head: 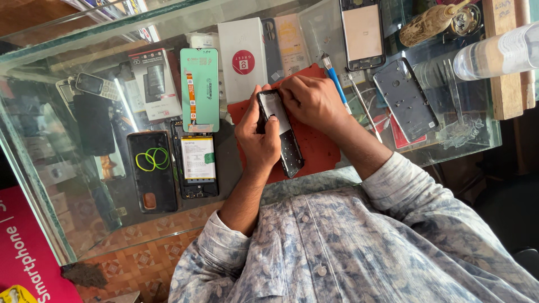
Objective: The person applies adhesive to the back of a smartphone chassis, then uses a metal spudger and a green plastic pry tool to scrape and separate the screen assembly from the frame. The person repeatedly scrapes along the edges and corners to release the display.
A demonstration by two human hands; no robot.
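Both hands meet over the phone frame (281,134), a long dark phone body w/ a pale patch near its top. It lies tilted on the red mat (314,146), near the mat's middle. The left hand (258,140) is wrapped round the frame from the left side, thumb up along the edge, fingers curled & gripping it. The right hand (311,101) comes in from the top right, bent at the wrist, fingertips pressed down on the top end of the frame. Both forearms stick out of rolled-up flowery blue sleeves.

The worktop (56,185) is a glass case top, w/ more stuff seen through it below. Left of the mat lies a green screen part (199,84) w/ an orange strip. Below it sits an open phone (197,163) showing its battery, & next to that a black back cover (151,174) w/ a green loop on it. A white box (242,56) stands just above the mat. Right of the hands are a blue tool (335,78), a grey back cover (405,101) & another phone frame (362,33) further up. A clear bottle (497,53) lies at the far right.

The glass edge runs close to the person's chest, so there's little room below the mat. Things crowd the left & top sides. A bit of bare glass shows btw the mat & the grey cover.
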